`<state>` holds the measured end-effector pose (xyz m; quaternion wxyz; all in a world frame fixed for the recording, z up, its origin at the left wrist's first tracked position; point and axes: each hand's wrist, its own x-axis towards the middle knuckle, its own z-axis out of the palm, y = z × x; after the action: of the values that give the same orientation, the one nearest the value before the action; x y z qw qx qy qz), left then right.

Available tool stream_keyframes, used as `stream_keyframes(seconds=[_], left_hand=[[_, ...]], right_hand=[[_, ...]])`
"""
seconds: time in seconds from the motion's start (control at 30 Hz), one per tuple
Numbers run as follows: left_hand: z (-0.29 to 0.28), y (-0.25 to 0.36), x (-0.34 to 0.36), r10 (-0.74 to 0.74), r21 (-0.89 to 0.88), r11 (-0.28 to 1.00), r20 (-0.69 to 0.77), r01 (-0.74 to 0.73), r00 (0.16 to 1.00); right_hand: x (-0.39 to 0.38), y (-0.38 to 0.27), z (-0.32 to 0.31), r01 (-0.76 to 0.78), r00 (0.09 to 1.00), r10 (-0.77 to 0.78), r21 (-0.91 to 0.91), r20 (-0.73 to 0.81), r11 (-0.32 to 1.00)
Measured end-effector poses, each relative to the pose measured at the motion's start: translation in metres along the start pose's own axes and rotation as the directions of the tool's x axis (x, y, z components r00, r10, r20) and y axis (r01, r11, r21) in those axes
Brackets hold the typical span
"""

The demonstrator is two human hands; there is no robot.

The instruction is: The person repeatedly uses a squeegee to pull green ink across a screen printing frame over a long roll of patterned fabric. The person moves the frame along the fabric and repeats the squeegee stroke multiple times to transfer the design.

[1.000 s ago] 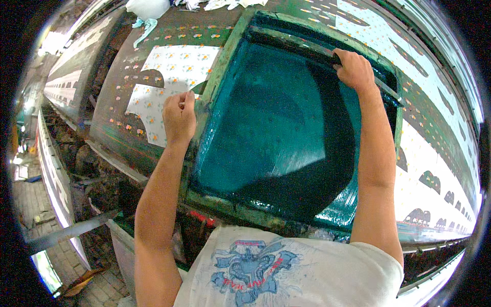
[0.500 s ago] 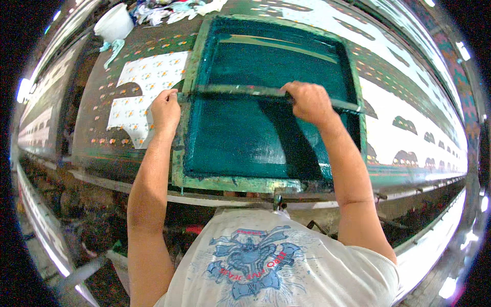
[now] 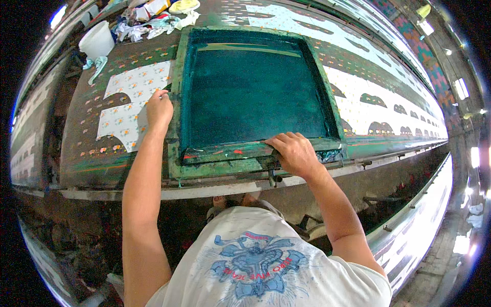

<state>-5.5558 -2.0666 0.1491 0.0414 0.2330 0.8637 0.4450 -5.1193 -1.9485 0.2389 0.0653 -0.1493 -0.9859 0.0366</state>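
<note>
A screen-printing frame [image 3: 176, 77] with a dark teal mesh [image 3: 255, 92] lies on the long table before me. My right hand [image 3: 295, 153] is closed over a squeegee [image 3: 220, 151], a long paint-stained bar lying across the near end of the mesh, along the frame's near side. My left hand [image 3: 160, 109] is closed beside the frame's left edge, above the printed fabric. Its fingertips meet at a small dark part there, and what they pinch is hidden. White fabric pieces [image 3: 121, 121] with small orange flowers lie left of the frame.
A white bucket [image 3: 96, 41] with a rag hanging below it stands at the far left, near a heap of cloths [image 3: 148, 25]. Cut white fabric [image 3: 353, 84] runs along the table to the right. A metal rail [image 3: 128, 193] edges the table's near side.
My right hand has drawn the squeegee from the middle of the mesh to its near end. My left hand stays at the frame's left edge. The view has shifted slightly.
</note>
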Motion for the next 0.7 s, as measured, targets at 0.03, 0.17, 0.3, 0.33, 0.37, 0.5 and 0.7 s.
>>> stream_keyframes(seconds=[0.03,0.17,0.3,0.33,0.37,0.5,0.7], left_hand=[[0.001,-0.004,0.002,0.030,0.003,1.000,-0.017,-0.030,0.999],[0.000,-0.013,0.007,0.031,0.020,0.999,-0.002,-0.031,1.000],[-0.005,-0.006,0.009,-0.037,0.052,0.998,0.008,0.036,0.999],[-0.001,-0.003,0.007,-0.056,0.060,0.997,0.009,0.056,0.998],[-0.002,0.000,0.004,0.004,0.138,0.990,-0.001,-0.004,1.000],[0.005,0.002,0.005,0.042,0.266,0.963,-0.027,-0.034,0.999],[-0.010,-0.037,0.026,0.095,0.634,0.773,-0.082,-0.021,0.992]], right_hand=[[-0.002,-0.003,0.001,0.018,1.000,-0.018,0.018,-0.024,1.000],[-0.009,-0.007,-0.004,0.007,1.000,-0.008,0.102,0.012,0.995],[-0.023,0.015,-0.010,0.059,0.998,-0.063,0.276,0.006,0.959],[-0.031,0.028,-0.015,0.034,0.999,-0.045,0.379,0.018,0.925],[-0.039,0.041,-0.022,0.007,0.999,-0.026,0.478,0.034,0.879],[-0.085,0.120,-0.029,0.031,0.941,0.120,0.435,-0.315,0.900],[-0.143,0.228,0.006,-0.164,0.827,0.436,0.590,-0.355,0.791]])
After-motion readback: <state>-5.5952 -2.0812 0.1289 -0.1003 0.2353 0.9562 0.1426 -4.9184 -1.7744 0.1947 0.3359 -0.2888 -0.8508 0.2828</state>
